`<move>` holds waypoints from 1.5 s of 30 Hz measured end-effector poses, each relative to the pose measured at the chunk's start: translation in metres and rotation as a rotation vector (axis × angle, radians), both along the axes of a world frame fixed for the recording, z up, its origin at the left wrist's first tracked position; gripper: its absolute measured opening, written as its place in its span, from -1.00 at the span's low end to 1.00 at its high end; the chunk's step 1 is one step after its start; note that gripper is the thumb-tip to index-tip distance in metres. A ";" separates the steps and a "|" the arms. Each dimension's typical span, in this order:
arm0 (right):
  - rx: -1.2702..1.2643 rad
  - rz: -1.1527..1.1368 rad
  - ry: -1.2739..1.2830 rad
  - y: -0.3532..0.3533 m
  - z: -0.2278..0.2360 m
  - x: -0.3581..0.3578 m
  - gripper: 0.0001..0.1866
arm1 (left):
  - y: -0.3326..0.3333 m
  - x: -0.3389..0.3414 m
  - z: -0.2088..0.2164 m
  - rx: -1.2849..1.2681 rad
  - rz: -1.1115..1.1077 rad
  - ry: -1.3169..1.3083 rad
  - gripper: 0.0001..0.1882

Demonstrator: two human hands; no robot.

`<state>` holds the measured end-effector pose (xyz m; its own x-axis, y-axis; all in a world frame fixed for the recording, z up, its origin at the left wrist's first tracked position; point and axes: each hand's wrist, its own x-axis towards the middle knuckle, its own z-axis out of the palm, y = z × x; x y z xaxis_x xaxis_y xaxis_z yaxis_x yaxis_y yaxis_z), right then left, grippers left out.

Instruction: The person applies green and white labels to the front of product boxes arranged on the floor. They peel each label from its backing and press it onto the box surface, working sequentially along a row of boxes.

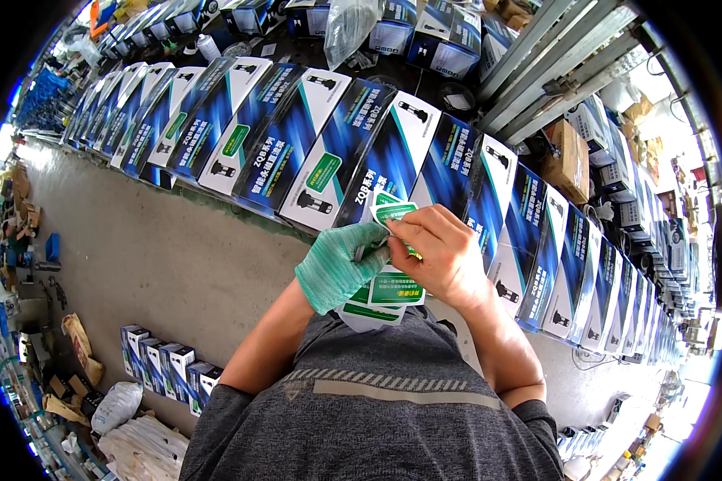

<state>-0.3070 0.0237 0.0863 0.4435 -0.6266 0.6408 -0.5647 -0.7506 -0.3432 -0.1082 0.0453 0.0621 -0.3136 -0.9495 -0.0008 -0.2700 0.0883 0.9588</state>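
My left hand point(338, 266), in a green knit glove, is closed on a bunch of green-and-white stickers point(396, 290) that hang below its fingers. My bare right hand point(445, 255) pinches with thumb and forefinger at the edge of a green sticker point(393, 210) above the glove. Whether that sticker is off its backing is hidden by my fingers. Just beyond my hands stands a long row of blue, white and black printed boxes point(285, 132). A green label point(323, 172) sits on one box left of my hands, and a few boxes farther left bear similar ones.
Behind the row are more boxes point(449, 40), a clear plastic bag point(351, 32) and grey metal posts point(549, 60). A brown carton point(568, 160) stands at the right. On the concrete floor point(160, 240) at lower left are a small group of boxes point(164, 365) and plastic bags point(119, 407).
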 end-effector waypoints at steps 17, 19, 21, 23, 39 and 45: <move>0.940 0.111 -1.199 -0.035 -0.003 -0.050 -0.89 | -0.016 0.057 -0.050 0.191 0.204 -0.003 -0.73; 0.704 -0.097 -0.953 -0.042 -0.006 -0.058 -0.88 | -0.013 0.087 -0.081 0.248 0.328 0.067 -0.73; 0.462 -0.201 -0.578 -0.047 -0.018 -0.063 -0.91 | -0.001 0.097 -0.088 0.320 0.503 0.341 -0.74; 0.164 -0.111 -0.148 -0.050 -0.040 -0.072 -0.80 | 0.007 0.120 -0.106 0.346 0.523 0.353 -0.74; 0.204 -0.117 0.164 -0.033 -0.118 -0.087 -0.84 | 0.028 0.119 -0.118 0.390 0.539 0.409 -0.77; 0.351 -0.067 0.425 -0.027 -0.096 -0.100 -0.81 | 0.027 0.114 -0.108 0.377 0.566 0.419 -0.79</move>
<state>-0.4067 -0.0034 -0.0095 0.5692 -0.8062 0.1615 -0.7509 -0.5897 -0.2974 0.0063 0.0725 -0.0458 0.1704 -0.9239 -0.3427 0.2131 -0.3051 0.9282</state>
